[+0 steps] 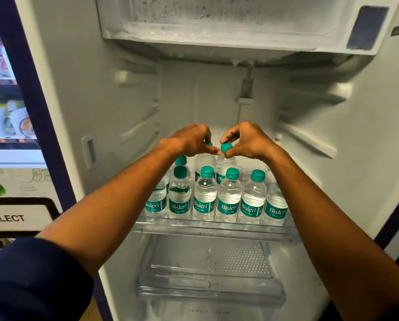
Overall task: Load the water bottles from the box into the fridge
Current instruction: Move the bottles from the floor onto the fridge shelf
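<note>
**Fingers on two caps, back row of the fridge shelf**

Fingers first: the right hand has its thumb and fingertips curled round the teal cap of a back-row bottle, pinching it right at the top. The left hand does pretty much the same thing on the bottle just beside it, though its fingers cover most of that cap, so only a sliver of teal shows. The two hands nearly touch at the fingertips, knuckles up, wrists angled in towards each other.

Moving out from there: both held bottles stand upright behind a front row of water bottles, all with teal caps and teal Bisleri labels, packed side by side. A couple more caps peek out behind the leftmost ones. They all sit on a clear glass shelf low down in the fridge.

Under the shelf there's a see-through crisper drawer. Up top is the frosty freezer compartment, and the side walls have bare shelf rails.

Both forearms reach in from the bottom corners, the left one coming out of a dark blue sleeve. Off to the left, past the fridge's dark edge, there's a vending machine with blurry products and part of a "COLLECT" sign. The box isn't in view.
</note>
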Available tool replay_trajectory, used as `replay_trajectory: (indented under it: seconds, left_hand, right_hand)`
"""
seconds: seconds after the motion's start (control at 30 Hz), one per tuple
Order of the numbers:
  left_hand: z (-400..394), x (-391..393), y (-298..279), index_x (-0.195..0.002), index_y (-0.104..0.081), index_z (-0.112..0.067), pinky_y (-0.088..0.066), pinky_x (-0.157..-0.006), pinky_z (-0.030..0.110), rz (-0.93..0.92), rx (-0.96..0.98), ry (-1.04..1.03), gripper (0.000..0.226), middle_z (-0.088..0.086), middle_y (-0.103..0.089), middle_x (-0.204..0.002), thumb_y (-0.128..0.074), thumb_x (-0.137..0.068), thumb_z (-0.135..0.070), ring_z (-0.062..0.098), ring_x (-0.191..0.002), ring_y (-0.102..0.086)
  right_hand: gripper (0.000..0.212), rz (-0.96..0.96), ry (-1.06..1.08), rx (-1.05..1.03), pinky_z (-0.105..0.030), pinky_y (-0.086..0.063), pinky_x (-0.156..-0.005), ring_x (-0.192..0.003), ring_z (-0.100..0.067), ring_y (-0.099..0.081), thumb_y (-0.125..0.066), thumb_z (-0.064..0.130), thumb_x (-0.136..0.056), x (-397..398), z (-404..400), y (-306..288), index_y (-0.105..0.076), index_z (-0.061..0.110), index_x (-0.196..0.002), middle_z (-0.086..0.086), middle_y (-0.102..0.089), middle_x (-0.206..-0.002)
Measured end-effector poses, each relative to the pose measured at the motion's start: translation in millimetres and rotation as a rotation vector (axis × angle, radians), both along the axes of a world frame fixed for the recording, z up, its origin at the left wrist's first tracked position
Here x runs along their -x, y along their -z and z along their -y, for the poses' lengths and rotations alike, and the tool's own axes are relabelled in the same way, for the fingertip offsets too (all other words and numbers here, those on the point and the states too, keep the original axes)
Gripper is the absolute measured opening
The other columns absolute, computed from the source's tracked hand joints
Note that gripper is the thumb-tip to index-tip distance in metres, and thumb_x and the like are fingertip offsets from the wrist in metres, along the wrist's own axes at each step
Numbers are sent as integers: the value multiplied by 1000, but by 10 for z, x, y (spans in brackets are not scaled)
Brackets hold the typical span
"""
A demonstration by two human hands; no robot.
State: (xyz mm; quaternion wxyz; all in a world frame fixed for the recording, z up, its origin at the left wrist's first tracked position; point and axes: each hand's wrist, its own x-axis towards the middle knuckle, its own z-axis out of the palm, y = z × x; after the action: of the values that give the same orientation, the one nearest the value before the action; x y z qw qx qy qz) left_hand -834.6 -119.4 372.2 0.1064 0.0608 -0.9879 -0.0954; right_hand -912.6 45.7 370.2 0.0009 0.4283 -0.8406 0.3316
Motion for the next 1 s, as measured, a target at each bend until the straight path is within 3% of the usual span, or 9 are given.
replay_trajectory:
  seconds: [0.13,0.23,0.37,0.53,0.67,0.83,1.0]
  left_hand:
    - [-43,49,120,-107,-64,-13,-51,-76,30,67,31,-19,49,7,-65,-109,-68,-81,-54,21,-90,-60]
    - [-76,52,171,-112,-63,-13,-47,-73,28,123,74,-32,49,6,-65,-112,-66,-83,-53,21,-92,-60]
    - [-102,35,188,-115,-62,-13,-40,-71,27,160,132,-50,47,6,-63,-114,-63,-87,-50,19,-91,-56]
    - [-148,13,170,-118,-61,-13,-44,-76,28,166,190,-74,47,7,-63,-116,-61,-89,-50,19,-91,-55]
    - [-142,-36,198,-122,-61,-13,-44,-78,27,153,218,-101,49,7,-63,-120,-54,-92,-53,21,-96,-58]
    - [-136,-178,249,-126,-60,-15,-49,-85,32,3,208,-104,50,8,-64,-123,-49,-95,-53,24,-104,-60]
    - [-166,-460,224,-131,-55,-19,-51,-92,43,-272,143,-117,47,11,-57,-126,-50,-96,-50,29,-112,-56]
  right_hand:
    - [33,17,14,-71,-21,-55,-73,-93,-16,-67,-83,8,-73,13,14,89,-73,10,-104,-3,-71,-107]
    - [31,-9,26,-103,-26,-56,-77,-93,-17,-68,-84,10,-74,20,28,151,-73,12,-103,-3,-71,-107]
    - [31,0,26,-134,-27,-57,-77,-93,-19,-68,-81,10,-77,33,35,181,-72,11,-106,-5,-71,-108]
    - [32,20,22,-149,-22,-53,-72,-97,-19,-67,-80,9,-78,20,42,180,-71,10,-109,-5,-70,-112]
    - [37,41,48,-147,-28,-53,-85,-107,-22,-65,-77,8,-81,13,46,214,-67,8,-116,-8,-67,-122]
    - [42,48,122,-116,-33,-51,-91,-111,-25,-63,-76,20,-85,-53,15,244,-63,14,-124,-8,-63,-129]
    - [43,-45,205,146,-34,-49,-96,-116,-22,-58,-73,30,-87,-292,-66,164,-60,20,-127,-2,-63,-127]
